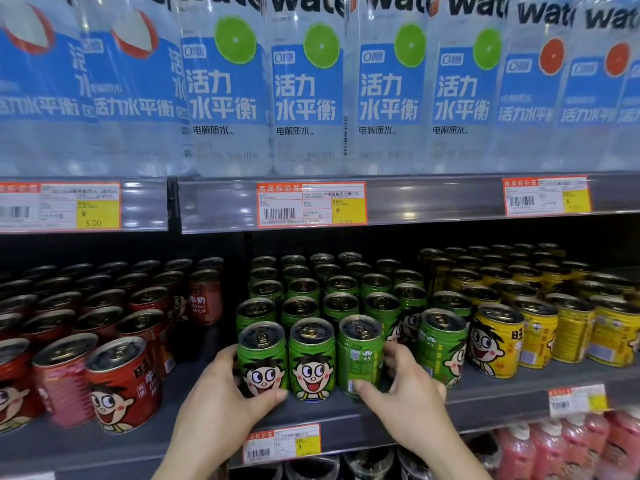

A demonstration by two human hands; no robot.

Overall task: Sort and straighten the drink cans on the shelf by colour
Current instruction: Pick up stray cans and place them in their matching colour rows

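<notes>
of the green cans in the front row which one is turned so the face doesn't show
The third green can from the left, held by the right hand. It shows its printed back, while the front cans on either side show the cartoon face.

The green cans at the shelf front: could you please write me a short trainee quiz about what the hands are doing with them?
1. True or false: the left hand grips the leftmost front green can.
2. Which way does the can under the right hand face? A face outward; B face turned away.
3. Fill in: right of the green cans stand the ___ cans.

Key: 1 true; 2 B; 3 yellow.
</notes>
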